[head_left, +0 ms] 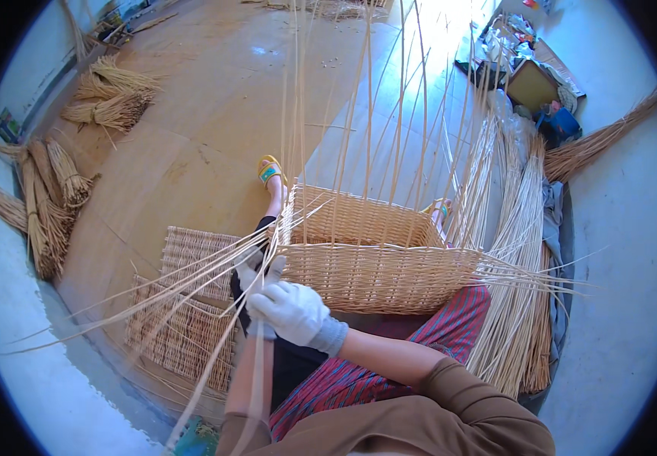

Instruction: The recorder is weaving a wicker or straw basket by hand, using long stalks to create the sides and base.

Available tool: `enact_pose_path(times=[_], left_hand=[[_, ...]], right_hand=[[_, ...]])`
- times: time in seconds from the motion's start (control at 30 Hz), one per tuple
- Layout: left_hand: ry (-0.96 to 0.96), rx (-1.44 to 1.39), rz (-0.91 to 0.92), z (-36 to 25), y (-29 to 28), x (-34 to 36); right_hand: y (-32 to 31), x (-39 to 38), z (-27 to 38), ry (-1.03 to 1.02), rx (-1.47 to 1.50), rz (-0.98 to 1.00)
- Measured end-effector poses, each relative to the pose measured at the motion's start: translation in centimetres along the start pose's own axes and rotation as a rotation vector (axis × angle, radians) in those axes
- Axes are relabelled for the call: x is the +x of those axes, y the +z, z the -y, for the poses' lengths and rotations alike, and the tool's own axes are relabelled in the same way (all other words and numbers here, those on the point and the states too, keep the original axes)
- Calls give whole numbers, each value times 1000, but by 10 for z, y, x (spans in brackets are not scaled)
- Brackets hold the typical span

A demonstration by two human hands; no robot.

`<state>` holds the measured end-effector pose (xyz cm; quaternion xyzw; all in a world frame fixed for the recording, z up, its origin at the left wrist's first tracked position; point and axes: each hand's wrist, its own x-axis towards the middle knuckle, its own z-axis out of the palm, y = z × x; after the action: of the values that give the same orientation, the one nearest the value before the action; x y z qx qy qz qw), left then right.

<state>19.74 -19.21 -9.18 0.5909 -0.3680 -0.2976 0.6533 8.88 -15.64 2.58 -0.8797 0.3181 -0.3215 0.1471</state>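
Note:
A rectangular wicker basket (378, 277) rests across my lap, with tall upright canes (355, 114) rising from its walls. Long pale wicker strands (184, 285) fan out to the left from its left corner. White gloves cover both my hands. At that corner my left hand (249, 266) is closed around strands, its palm partly hidden behind them and the other hand. Right beside it, my right hand (290, 311) is closed with curled fingers on a strand (258, 372) that trails down past my left forearm. More loose strand ends (537, 280) stick out from the basket's right corner.
Woven wicker panels (184, 327) lie on the floor at left. Bundles of cane (115, 99) and more bundles (47, 197) lie along the left wall. A long pile of pale canes (514, 304) stretches along my right, below a cluttered box (532, 87) and a blue container (562, 124).

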Motion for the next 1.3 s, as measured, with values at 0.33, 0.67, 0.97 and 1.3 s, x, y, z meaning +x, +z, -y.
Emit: enact_pose_path(times=[0.33, 0.67, 0.97, 1.3], left_hand=[[-374, -100, 536, -11, 16, 51], [-270, -138, 143, 23, 45, 27], [231, 227, -56, -28, 53, -28], [466, 609, 654, -52, 93, -13]], right_hand=[[-31, -28, -123, 1152, 692, -485], [-51, 15, -139, 440, 790, -731], [-30, -115, -138, 1129, 896, -507], [-52, -67, -144, 956, -122, -379]])
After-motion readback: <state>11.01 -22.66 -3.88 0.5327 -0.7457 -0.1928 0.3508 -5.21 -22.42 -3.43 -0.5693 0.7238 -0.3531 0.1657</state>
